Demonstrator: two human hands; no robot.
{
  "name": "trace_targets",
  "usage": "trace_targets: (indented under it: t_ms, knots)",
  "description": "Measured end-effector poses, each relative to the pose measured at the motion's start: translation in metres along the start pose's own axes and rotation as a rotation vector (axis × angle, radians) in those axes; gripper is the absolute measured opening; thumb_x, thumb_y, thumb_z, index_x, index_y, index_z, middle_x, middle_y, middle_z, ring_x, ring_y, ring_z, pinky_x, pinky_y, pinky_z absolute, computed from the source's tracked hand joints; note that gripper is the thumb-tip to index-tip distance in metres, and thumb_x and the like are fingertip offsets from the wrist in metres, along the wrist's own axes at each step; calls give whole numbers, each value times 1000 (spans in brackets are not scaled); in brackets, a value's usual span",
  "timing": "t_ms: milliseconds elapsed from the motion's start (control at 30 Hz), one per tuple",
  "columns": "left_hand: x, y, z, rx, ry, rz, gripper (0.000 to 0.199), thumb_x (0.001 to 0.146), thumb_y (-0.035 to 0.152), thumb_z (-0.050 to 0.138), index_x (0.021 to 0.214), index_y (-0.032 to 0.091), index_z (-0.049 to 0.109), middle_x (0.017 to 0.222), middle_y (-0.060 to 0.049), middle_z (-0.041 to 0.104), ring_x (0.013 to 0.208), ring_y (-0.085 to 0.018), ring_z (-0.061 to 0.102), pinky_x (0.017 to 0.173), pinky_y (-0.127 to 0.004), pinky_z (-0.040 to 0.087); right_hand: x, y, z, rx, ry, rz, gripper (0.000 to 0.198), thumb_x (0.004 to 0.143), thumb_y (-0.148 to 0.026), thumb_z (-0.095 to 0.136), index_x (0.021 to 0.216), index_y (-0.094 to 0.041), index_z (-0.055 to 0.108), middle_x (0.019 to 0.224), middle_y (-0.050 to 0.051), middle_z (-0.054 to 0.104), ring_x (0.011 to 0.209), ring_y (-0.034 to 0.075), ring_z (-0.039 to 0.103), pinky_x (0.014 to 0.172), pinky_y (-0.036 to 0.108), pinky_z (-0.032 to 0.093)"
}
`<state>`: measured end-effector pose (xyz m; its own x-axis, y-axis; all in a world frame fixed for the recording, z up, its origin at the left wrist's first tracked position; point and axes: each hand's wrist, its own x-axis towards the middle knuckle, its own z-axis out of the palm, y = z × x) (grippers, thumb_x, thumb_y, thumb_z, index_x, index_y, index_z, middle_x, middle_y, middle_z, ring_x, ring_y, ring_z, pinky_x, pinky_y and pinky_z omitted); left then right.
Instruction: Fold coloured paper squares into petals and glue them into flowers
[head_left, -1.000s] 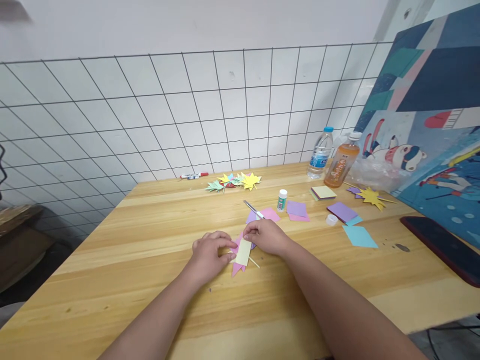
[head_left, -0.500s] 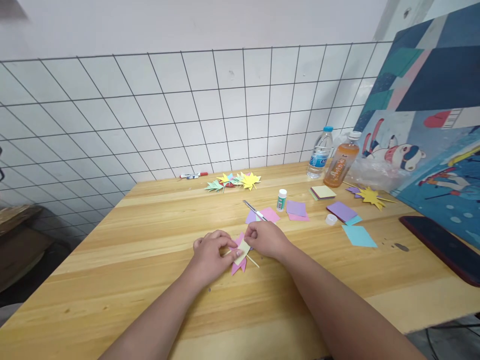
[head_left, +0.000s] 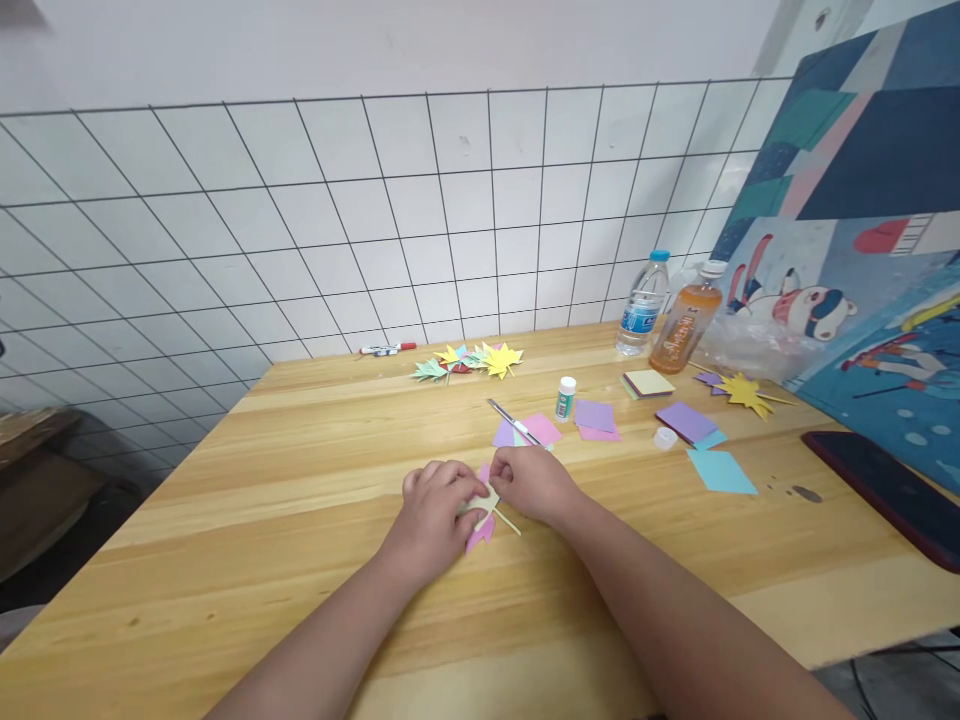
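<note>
A piece of cream paper [head_left: 487, 503] lies over a pink paper shape with pointed tips [head_left: 478, 537] near the middle of the table. My left hand [head_left: 436, 515] covers its left side, thumb and fingers closed on the cream paper. From the right, my right hand [head_left: 534, 484] pinches at the upper edge of the same paper, its fingertips partly hidden. A thin pale stick [head_left: 508, 522] sticks out from the pink shape toward the lower right.
Beyond my hands are a utility knife [head_left: 516, 424] on coloured squares, a glue bottle [head_left: 565, 399] and its loose white cap [head_left: 664, 438]. Paper leaves [head_left: 501, 360] lie near the wall. Two bottles [head_left: 686, 325] stand at the back right; a dark phone [head_left: 885, 495] lies at the right.
My left hand has slid slightly right and over the cream paper, its fingers now covering more of it. My right hand has stayed almost in place.
</note>
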<state>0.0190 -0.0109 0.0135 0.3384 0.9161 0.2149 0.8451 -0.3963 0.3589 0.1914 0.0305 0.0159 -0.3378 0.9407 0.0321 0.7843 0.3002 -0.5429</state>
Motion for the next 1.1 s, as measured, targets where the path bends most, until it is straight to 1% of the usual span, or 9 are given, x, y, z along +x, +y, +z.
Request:
trace_targets:
  t_ms: [133, 267, 400, 500, 600, 733, 800, 1000, 1100]
  knots:
    - [-1, 5, -3, 80, -97, 105, 28, 81, 17, 51, 93, 36, 68, 108, 0, 64, 102, -23, 49, 87, -42, 28, 0, 1, 0, -35, -7, -12, 10, 75, -19, 52, 75, -22, 61, 75, 0, 67, 65, 12, 55, 51, 23, 25]
    - [-3, 10, -11, 131, -179, 217, 34, 79, 9, 47, 95, 32, 67, 118, -2, 62, 107, -24, 49, 88, -43, 28, 1, 3, -1, -55, -15, -21, 7, 76, -22, 53, 78, -23, 60, 77, -2, 65, 69, 12, 55, 53, 23, 25]
    - [-7, 11, -13, 138, -188, 284, 32, 86, 17, 42, 108, 28, 63, 126, -3, 58, 116, -25, 46, 94, -45, 27, 2, 8, -2, -81, 12, 42, 22, 73, -39, 61, 88, -24, 55, 81, -2, 64, 71, 14, 56, 53, 23, 25]
    - [-12, 7, -11, 156, -212, 257, 36, 91, 26, 37, 121, 28, 55, 134, -3, 52, 125, -27, 40, 100, -50, 22, 3, 10, -3, -120, 0, 103, 35, 69, -50, 64, 90, -25, 52, 82, -2, 63, 73, 15, 58, 53, 24, 25]
    - [-16, 3, -10, 137, -295, 231, 40, 93, 34, 32, 131, 30, 46, 140, -4, 44, 129, -27, 36, 105, -53, 14, 4, 8, -5, -154, -27, 122, 35, 69, -49, 66, 90, -25, 51, 86, -2, 63, 77, 17, 59, 54, 24, 26]
    - [-24, -1, -14, 75, -443, 216, 57, 92, 46, 30, 144, 30, 14, 152, -3, 13, 139, -27, 12, 109, -54, 7, 6, 6, -9, -152, -83, 159, 36, 67, -49, 67, 89, -25, 52, 86, -1, 64, 80, 18, 60, 56, 25, 30]
    - [-27, -2, -15, 64, -487, 188, 60, 92, 49, 27, 145, 29, 5, 152, -2, 3, 139, -27, 3, 110, -53, 6, 5, 6, -9, -134, -77, 171, 34, 70, -51, 63, 88, -25, 52, 86, -1, 64, 79, 18, 60, 58, 25, 31]
    - [-29, 1, -14, 29, -494, 170, 68, 88, 59, 29, 144, 30, 3, 152, -1, -1, 138, -29, -3, 110, -53, 4, 4, 3, -2, -189, 14, 206, 38, 75, -58, 53, 93, -24, 51, 87, 3, 65, 78, 21, 61, 60, 28, 34]
    - [-28, 2, -14, 35, -487, 152, 71, 87, 61, 29, 144, 30, 4, 151, -1, -4, 138, -29, -5, 110, -53, 4, 6, -2, -3, -229, -21, 203, 38, 74, -55, 56, 94, -24, 50, 89, 4, 66, 80, 22, 62, 60, 28, 35]
